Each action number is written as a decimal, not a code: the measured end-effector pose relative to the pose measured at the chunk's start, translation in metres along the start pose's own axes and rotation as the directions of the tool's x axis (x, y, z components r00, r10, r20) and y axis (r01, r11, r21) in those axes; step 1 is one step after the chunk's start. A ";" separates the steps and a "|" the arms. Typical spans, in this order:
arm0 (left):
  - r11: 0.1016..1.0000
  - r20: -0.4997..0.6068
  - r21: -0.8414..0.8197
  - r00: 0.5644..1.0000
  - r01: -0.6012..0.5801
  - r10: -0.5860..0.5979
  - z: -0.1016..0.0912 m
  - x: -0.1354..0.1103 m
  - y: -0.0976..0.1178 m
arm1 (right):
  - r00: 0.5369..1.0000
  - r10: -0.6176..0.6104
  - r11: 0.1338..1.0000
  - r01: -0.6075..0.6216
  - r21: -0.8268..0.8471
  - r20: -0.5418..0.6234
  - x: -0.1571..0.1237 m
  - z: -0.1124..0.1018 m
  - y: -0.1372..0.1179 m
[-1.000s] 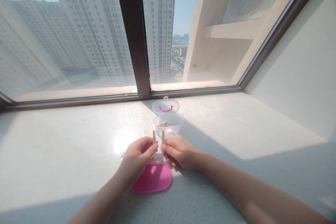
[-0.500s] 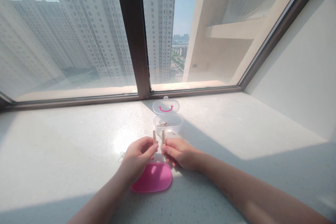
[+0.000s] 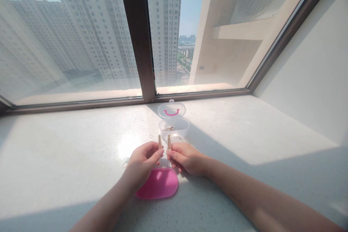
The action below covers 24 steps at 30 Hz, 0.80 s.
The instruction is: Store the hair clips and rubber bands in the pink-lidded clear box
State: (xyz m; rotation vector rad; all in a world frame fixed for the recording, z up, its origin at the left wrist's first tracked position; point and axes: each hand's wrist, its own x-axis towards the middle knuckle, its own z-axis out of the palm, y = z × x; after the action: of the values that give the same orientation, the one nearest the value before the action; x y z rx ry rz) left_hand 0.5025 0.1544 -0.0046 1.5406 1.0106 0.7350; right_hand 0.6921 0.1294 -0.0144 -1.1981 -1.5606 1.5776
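My left hand (image 3: 143, 163) is closed in a pinch on a small tan peg-like stick (image 3: 160, 141) that points upright. Beside it, my right hand (image 3: 185, 157) pinches a second tan stick (image 3: 169, 141), also upright. The two sticks stand close together and parallel, just in front of a small clear plastic box (image 3: 174, 127) with its lid (image 3: 172, 110) open, marked with a pink smile. A few thin rings lie inside the box. A pink oval pad (image 3: 158, 183) lies on the sill under my hands.
The white speckled sill (image 3: 67, 152) runs to a dark window frame (image 3: 137, 36). Small loose rubber rings (image 3: 126, 160) lie left of my left hand. A white wall (image 3: 312, 72) rises at the right. High-rise buildings show through the glass.
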 end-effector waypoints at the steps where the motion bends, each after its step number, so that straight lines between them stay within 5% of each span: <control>1: 1.000 0.001 0.000 1.000 -0.002 0.002 0.000 0.000 0.000 | 1.000 0.000 1.000 0.000 0.000 -0.001 0.000 0.000 0.000; 24: 1.000 -0.013 0.016 1.000 0.009 -0.009 0.000 0.000 0.003 | 1.000 -0.013 1.000 0.013 -0.012 -0.002 0.002 -0.002 0.007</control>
State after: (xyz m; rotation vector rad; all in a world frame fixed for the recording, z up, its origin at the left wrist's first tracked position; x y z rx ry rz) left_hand 0.5037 0.1542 -0.0013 1.5460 1.0343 0.7330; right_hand 0.6942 0.1316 -0.0211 -1.1928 -1.5755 1.5602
